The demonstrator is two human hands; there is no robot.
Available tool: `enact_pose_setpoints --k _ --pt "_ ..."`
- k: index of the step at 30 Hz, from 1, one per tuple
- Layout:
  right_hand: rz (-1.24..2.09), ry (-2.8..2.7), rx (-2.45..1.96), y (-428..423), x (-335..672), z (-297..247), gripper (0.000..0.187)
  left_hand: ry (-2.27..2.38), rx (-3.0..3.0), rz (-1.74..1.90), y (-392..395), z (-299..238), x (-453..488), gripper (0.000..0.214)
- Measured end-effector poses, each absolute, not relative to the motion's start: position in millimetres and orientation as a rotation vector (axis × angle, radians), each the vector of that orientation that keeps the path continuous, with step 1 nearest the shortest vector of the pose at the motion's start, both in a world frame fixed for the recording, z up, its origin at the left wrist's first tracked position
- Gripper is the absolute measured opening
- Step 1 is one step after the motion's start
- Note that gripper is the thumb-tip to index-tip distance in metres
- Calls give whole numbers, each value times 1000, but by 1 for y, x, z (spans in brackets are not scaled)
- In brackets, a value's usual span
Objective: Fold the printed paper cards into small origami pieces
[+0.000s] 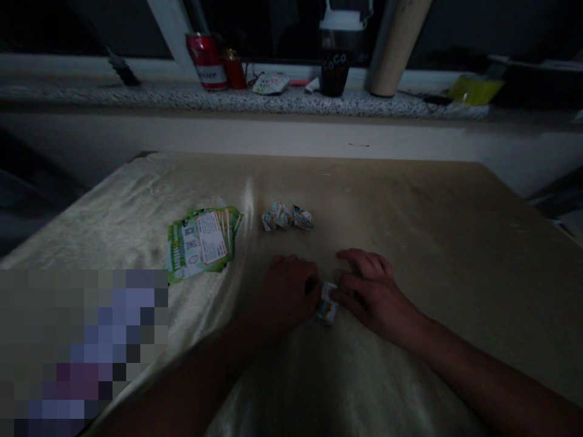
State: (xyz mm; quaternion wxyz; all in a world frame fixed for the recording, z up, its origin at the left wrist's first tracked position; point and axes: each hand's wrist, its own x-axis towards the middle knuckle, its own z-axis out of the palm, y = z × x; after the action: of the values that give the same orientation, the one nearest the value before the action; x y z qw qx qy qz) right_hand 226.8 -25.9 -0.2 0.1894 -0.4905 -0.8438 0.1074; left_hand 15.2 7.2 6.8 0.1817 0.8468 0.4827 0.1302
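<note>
A small folded piece of printed paper (327, 306), white with blue and orange, lies on the cloth-covered table between my hands. My left hand (291, 288) is curled, its thumb and forefinger pinched at the paper's left edge. With fingers apart, my right hand (376, 291) rests a fingertip on the paper's right side. Beyond them sit crumpled printed papers (277, 216) and another folded, crumpled piece (303, 217). To the left lies a fanned stack of green and white printed leaflets (200, 240). The dim light hides the fingertips of my left hand.
A shiny beige cloth (432, 230) covers the table. Behind it, a speckled stone sill (159, 94) holds a red can (207, 64), a smaller red container (234, 71), crumpled paper (270, 84), a dark lidded cup (334, 60) and a yellow item (475, 90). The lower left is pixelated.
</note>
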Motion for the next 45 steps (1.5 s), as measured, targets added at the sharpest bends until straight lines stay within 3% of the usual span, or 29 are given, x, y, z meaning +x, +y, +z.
enact_pose_setpoints --k 45 --pt "428 -2327 -1384 -31 224 1 15 1365 2327 356 11 11 15 12"
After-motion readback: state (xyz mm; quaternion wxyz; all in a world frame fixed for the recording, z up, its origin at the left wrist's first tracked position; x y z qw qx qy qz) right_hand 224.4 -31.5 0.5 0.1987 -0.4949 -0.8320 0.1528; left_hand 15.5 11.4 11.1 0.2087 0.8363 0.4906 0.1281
